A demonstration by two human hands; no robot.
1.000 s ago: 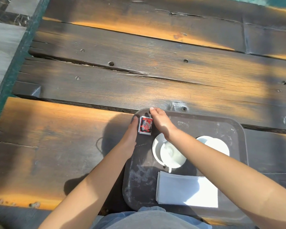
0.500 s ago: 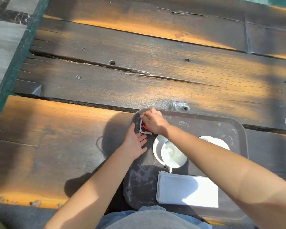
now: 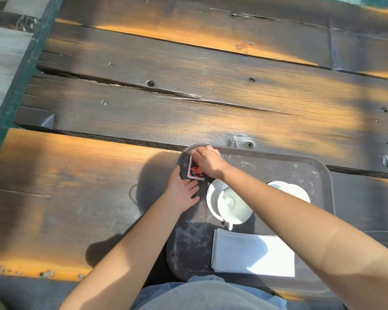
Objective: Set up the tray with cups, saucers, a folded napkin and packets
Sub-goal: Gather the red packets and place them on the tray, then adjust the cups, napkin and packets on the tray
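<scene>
Right hand (image 3: 208,163) on red-black packet (image 3: 194,172); print seemingly unreadable.

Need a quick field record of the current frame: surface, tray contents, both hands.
surface: dark wooden plank table, sunlit in patches
tray: dark, rounded corners, at the near edge
packets: red, black and white, lying in the tray's far left corner
cup: white, on a saucer, centre of the tray
second saucer: white, to the right, mostly behind the forearm
napkin: white, folded, near side of the tray
left hand: open, flat, beside the packets
right hand: fingers down on the packets
</scene>
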